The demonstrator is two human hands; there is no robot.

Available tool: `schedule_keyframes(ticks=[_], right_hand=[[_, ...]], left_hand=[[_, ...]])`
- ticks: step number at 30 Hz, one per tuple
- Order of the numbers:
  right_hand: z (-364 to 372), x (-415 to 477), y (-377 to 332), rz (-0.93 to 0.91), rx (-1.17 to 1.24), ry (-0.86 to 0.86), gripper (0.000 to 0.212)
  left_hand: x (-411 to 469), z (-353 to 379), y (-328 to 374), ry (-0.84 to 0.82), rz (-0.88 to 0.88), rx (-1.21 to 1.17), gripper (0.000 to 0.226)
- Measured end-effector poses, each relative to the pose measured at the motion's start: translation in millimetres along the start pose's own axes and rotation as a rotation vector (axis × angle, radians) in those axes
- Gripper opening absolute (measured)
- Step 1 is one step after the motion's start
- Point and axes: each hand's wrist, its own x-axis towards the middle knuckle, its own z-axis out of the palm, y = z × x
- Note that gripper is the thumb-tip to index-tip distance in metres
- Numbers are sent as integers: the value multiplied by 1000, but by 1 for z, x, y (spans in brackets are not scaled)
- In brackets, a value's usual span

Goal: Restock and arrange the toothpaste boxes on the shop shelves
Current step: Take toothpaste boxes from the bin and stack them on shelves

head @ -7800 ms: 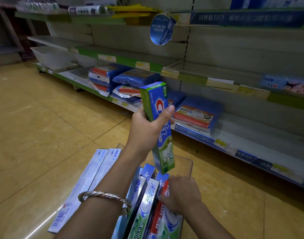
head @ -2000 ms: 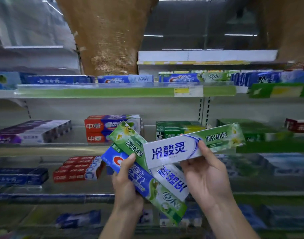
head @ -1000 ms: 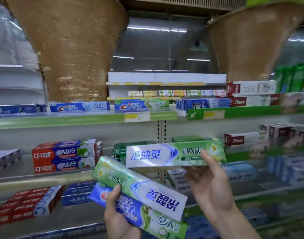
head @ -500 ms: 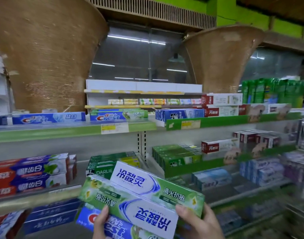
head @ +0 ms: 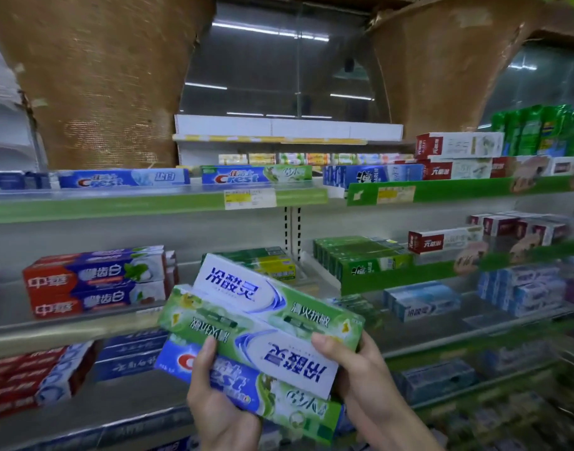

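Three toothpaste boxes (head: 262,340) held fanned, in front of the shelves.
Left hand (head: 220,415) grips the blue Crest box (head: 243,388) from below, thumb reaching the inverted green-white box (head: 214,327). Right hand (head: 360,372) clasps the right ends, thumb on that same box. Red boxes (head: 93,281) are stacked on the middle shelf (head: 67,333), left.

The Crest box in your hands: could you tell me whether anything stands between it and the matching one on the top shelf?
Nothing visible blocks the way up to the shelved Crest box. Two green-and-white boxes do overlap the held Crest box in the left hand and right hand.
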Motion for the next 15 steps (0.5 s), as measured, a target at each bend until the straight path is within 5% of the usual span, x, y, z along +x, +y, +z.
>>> schedule_keyframes(ticks=[2, 7, 11, 15], right_hand=[[12, 4, 1, -18, -18, -14, 57], [39, 16, -9, -102, -85, -75, 50], [56, 21, -29, -171, -95, -153, 44], [70, 17, -51, -222, -81, -236, 45]], left_hand=[[0, -2, 8, -24, 11, 11, 60], [12, 4, 26, -18, 112, -11, 37], [20, 22, 43, -160, 161, -52, 47], [25, 49, 59, -303, 229, -49, 26]])
